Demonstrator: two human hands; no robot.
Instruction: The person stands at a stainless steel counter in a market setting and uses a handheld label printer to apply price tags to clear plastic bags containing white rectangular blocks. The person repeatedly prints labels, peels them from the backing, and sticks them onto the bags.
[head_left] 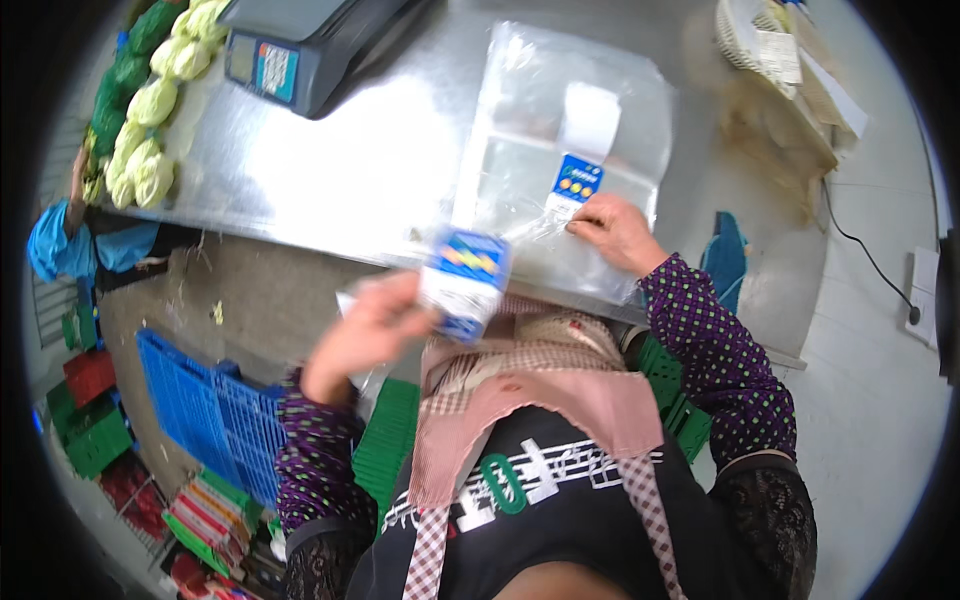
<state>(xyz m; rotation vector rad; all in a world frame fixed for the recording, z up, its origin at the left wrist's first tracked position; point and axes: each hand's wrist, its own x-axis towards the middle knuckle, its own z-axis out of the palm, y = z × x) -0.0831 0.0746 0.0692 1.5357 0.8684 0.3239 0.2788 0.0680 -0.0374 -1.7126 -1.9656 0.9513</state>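
Head view, L hand: L hand (372, 325), motion-blurred, pinches a blue-and-white label (468, 283) by its L edge; grip pressed together on it, thumb in front. Label flat, rectangular, w/ yellow-orange blobs on the blue part, held up near the surface's front edge.
Head view, R hand: R hand (622, 236) over the clear bag, fingertips bunched at the lower edge of a second label (576, 184); can't tell if grip pinches it or just presses.
Bag: clear bag (632, 88), thin glossy plastic film, wrinkled, approx. rectangular, lying flat; second label on it, white paper strip (590, 120) just above.
Surface: surface (330, 190), smooth metal w/ bright glare.
Scale: dark grey scale (290, 60), boxy, hard-cased, upper L of surface.
Veg: pale green heads (152, 103), round, leafy, lined up at far L; dark green mesh (122, 82) beside 'em.
Clothing: purple dotted sleeves (712, 350), fabric; pink apron (540, 405), part checked.
Floor: blue pallet (215, 405), slatted, L of person.
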